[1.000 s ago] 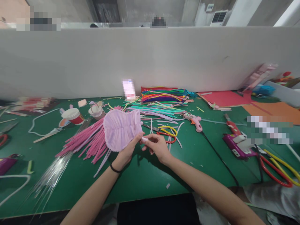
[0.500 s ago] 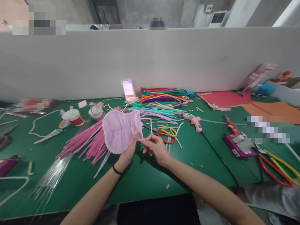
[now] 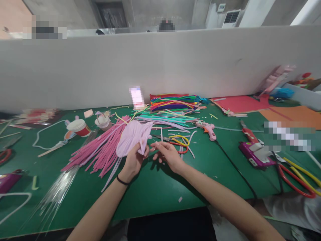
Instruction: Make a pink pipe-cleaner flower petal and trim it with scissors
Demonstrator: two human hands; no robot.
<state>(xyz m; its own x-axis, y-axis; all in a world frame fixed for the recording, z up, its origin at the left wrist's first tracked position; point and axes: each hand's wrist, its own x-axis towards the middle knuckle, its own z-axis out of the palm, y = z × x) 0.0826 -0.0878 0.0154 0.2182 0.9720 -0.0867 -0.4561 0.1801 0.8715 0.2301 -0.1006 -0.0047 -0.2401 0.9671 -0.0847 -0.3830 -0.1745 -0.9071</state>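
Observation:
My left hand grips the lower edge of a pale lilac ribbed piece made of pipe cleaners, held above the green table. The piece is turned edge-on and looks narrow. Just to its right, my right hand has thumb and forefinger pinched close to the piece's lower right corner; whether anything is between them is too small to tell. A heap of pink pipe cleaners lies on the table behind my left hand.
Mixed coloured pipe cleaners are piled at the back by the grey partition. Scissors with red and yellow handles, a pink glue gun, a purple glue gun, a paper cup, clear rods and red card lie around.
My left hand has turned the lilac piece from broad face-on to narrow edge-on and shifted its grip. My right hand has stayed beside it, fingers pinched.

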